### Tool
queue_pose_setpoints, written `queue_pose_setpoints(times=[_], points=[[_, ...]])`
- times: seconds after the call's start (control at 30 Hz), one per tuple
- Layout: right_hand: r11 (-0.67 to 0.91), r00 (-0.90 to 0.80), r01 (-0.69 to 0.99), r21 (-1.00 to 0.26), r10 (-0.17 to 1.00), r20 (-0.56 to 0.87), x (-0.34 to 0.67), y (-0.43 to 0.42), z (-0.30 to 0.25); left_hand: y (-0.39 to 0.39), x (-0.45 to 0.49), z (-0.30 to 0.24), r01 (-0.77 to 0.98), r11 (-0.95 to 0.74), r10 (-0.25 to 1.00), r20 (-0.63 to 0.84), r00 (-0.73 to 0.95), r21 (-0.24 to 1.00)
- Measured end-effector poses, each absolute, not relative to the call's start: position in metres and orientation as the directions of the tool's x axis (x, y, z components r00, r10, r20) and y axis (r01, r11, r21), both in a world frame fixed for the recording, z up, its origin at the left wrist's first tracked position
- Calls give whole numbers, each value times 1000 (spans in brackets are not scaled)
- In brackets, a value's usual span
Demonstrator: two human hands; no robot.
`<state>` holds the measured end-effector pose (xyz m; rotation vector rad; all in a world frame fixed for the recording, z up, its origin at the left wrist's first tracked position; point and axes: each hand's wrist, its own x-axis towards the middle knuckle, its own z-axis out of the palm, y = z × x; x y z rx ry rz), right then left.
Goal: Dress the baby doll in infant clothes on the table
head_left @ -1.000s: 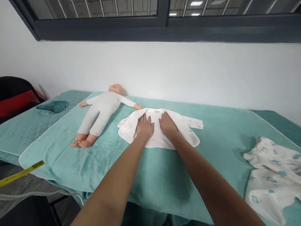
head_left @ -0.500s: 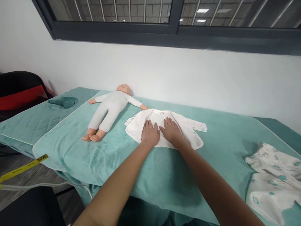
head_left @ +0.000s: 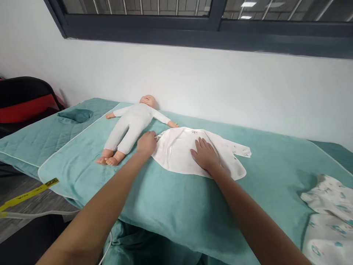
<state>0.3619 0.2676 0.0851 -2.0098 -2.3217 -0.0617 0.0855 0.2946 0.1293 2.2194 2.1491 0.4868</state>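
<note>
A white baby shirt [head_left: 182, 151] lies spread flat on a teal towel [head_left: 171, 195], its label toward the wall. My right hand [head_left: 205, 155] rests flat on the shirt's middle, fingers stretched out. My left hand [head_left: 146, 143] is curled at the shirt's left edge, pinching the fabric there. A baby doll [head_left: 129, 127] in a pale one-piece suit lies on its back just left of the shirt, arms out, head toward the wall.
A patterned white garment [head_left: 328, 217] lies crumpled at the right edge of the bed. A folded teal cloth [head_left: 75, 115] sits at the far left. A black and red bag [head_left: 24, 101] stands beyond it. A yellow tape measure [head_left: 27, 194] hangs at lower left.
My left hand has slid off the shirt's middle to its left edge and closed on the fabric. My right hand stays flat on the shirt. The view has shifted slightly.
</note>
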Motion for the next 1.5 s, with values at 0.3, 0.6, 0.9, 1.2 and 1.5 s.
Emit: queue_pose_setpoints(times=[0.3, 0.6, 0.9, 1.2, 1.5], points=[[146, -143, 989, -18, 984, 107, 361, 266, 88, 312, 73, 155, 954, -265, 880, 370, 298, -138], [173, -169, 984, -33, 981, 96, 360, 267, 88, 304, 111, 109, 937, -311, 925, 279, 259, 162], [293, -286, 954, -55, 952, 113, 352, 282, 85, 313, 112, 96, 959, -189, 962, 234, 138, 210], [362, -326, 912, -193, 925, 197, 278, 303, 80, 299, 116, 101, 984, -89, 925, 380, 23, 157], [407, -356, 885, -225, 904, 236, 263, 311, 88, 310, 113, 92, 975, -29, 958, 285, -35, 218]])
